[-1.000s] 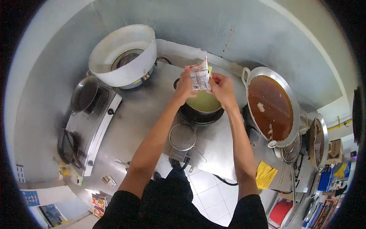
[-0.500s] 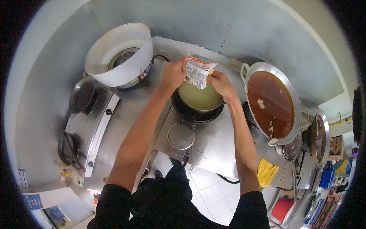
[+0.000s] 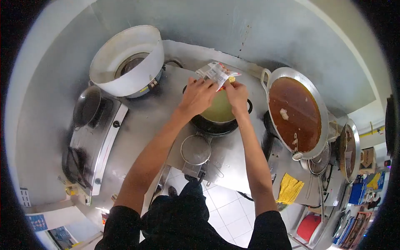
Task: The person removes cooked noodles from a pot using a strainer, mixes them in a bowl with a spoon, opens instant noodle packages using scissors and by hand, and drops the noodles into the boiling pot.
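My left hand point(image 3: 199, 96) grips the left side of a crinkled food packet point(image 3: 217, 74), its fingers bent across the lower edge. On the other side my right hand point(image 3: 236, 93) pinches the packet's lower right corner. The packet has a whitish printed back and red-orange edges, and a small yellow patch point(image 3: 231, 79) shows at its right corner; I cannot tell what that is. Directly under both hands stands a dark pot point(image 3: 214, 127) holding pale yellow-green liquid point(image 3: 219, 109). My wrists partly cover the pot's rim.
A round mesh strainer point(image 3: 196, 150) lies in front of the pot. To the right stands a wide pan point(image 3: 321, 104) of reddish-brown liquid, with a yellow cloth point(image 3: 290, 188) nearer me. At left are a white drum-like ring point(image 3: 143, 77) over a burner and a stove point(image 3: 109, 143) with a small black pan point(image 3: 87, 107).
My left hand has moved down and right, over the packet's lower edge, and my right hand has shifted slightly lower and left. The packet has tilted, and the hands are closer together.
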Action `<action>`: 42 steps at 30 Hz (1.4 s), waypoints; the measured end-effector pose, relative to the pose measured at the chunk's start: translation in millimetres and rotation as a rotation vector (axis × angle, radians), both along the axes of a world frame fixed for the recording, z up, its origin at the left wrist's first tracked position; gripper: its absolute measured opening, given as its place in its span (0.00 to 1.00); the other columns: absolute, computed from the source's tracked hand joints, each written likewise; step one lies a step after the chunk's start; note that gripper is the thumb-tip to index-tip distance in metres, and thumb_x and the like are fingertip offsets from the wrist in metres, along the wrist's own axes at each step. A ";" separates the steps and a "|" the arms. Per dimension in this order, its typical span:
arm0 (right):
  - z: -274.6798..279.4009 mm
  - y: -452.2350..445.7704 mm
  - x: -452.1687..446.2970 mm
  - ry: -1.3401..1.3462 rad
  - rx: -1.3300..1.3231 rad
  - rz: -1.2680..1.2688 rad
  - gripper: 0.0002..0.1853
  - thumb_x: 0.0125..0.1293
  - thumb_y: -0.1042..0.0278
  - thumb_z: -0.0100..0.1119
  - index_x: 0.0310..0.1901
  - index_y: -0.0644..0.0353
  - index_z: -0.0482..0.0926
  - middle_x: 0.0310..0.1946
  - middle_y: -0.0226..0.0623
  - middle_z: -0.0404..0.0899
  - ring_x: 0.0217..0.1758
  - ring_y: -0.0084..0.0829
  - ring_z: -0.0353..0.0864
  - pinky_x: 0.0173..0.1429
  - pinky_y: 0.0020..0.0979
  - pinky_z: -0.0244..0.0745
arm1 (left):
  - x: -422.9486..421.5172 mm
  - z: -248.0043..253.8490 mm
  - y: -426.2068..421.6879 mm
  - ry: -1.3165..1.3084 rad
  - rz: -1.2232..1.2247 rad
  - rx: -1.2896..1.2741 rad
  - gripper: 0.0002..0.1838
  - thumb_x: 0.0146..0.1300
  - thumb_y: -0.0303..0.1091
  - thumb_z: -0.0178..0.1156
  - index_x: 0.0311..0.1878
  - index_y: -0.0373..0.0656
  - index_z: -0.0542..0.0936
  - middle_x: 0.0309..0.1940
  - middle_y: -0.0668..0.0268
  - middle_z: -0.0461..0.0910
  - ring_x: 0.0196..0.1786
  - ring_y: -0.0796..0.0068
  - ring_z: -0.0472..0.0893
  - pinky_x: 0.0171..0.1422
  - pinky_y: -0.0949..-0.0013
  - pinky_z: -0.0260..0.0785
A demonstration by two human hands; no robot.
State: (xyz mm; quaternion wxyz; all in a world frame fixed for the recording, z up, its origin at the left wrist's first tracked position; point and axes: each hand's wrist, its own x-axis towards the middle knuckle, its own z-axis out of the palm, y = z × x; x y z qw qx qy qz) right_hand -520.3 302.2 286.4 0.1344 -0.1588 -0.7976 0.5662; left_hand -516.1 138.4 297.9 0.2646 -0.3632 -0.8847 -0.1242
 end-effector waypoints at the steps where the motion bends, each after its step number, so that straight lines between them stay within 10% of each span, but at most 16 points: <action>1: -3.7 2.6 -1.2 0.012 -0.010 0.019 0.22 0.57 0.53 0.64 0.29 0.71 0.83 0.22 0.39 0.82 0.27 0.28 0.79 0.34 0.32 0.72 | -2.9 0.0 -5.2 0.035 -0.030 -0.031 0.10 0.57 0.35 0.59 0.41 0.44 0.75 0.37 0.63 0.76 0.41 0.63 0.78 0.48 0.55 0.60; 12: -6.2 16.2 6.0 -0.199 -0.113 0.149 0.19 0.59 0.53 0.63 0.28 0.67 0.82 0.23 0.28 0.76 0.22 0.17 0.68 0.27 0.23 0.61 | -23.5 0.0 -42.0 0.100 0.001 -0.293 0.13 0.59 0.38 0.59 0.45 0.46 0.78 0.43 0.66 0.79 0.48 0.66 0.78 0.54 0.55 0.62; 18: 12.4 34.0 5.9 -0.206 -0.217 0.346 0.16 0.64 0.55 0.59 0.35 0.63 0.81 0.24 0.27 0.78 0.25 0.15 0.71 0.27 0.19 0.63 | -55.6 -16.8 -24.2 -0.389 0.165 0.732 0.26 0.65 0.57 0.53 0.50 0.42 0.79 0.44 0.63 0.81 0.47 0.59 0.80 0.57 0.53 0.68; 21: 22.0 23.4 8.0 -0.192 -0.263 0.424 0.17 0.62 0.55 0.61 0.39 0.64 0.82 0.28 0.29 0.79 0.26 0.18 0.72 0.29 0.21 0.67 | -60.1 3.2 -18.5 -1.173 0.161 1.079 0.23 0.67 0.51 0.54 0.44 0.37 0.80 0.33 0.59 0.83 0.33 0.59 0.82 0.44 0.56 0.73; 24: 24.4 28.2 10.2 -0.212 -0.298 0.488 0.11 0.66 0.61 0.58 0.40 0.62 0.80 0.29 0.26 0.77 0.28 0.15 0.74 0.29 0.18 0.68 | -80.8 -16.0 -15.3 -0.447 0.183 0.703 0.18 0.67 0.44 0.56 0.37 0.34 0.81 0.24 0.53 0.80 0.24 0.56 0.80 0.34 0.57 0.72; 33: 33.5 48.4 11.3 -0.349 -0.262 0.485 0.15 0.66 0.57 0.61 0.42 0.62 0.79 0.28 0.24 0.75 0.27 0.15 0.73 0.31 0.17 0.71 | -88.2 -15.5 -15.0 -0.221 0.312 0.667 0.17 0.66 0.41 0.56 0.33 0.34 0.80 0.24 0.47 0.79 0.28 0.50 0.80 0.35 0.56 0.70; 39: 21.9 37.1 2.9 -0.163 -0.121 0.635 0.16 0.66 0.58 0.60 0.44 0.64 0.80 0.28 0.25 0.76 0.26 0.15 0.70 0.29 0.19 0.67 | -79.4 -6.3 -12.4 -0.826 0.165 0.587 0.25 0.70 0.50 0.48 0.31 0.34 0.79 0.26 0.46 0.79 0.30 0.46 0.79 0.36 0.53 0.69; 42: 16.7 32.2 2.5 -0.113 -0.085 0.568 0.17 0.65 0.55 0.60 0.45 0.62 0.81 0.27 0.27 0.77 0.26 0.16 0.70 0.27 0.21 0.64 | -80.3 -10.2 -16.0 -0.481 0.134 0.556 0.27 0.70 0.52 0.49 0.29 0.34 0.80 0.23 0.46 0.78 0.28 0.46 0.79 0.35 0.53 0.68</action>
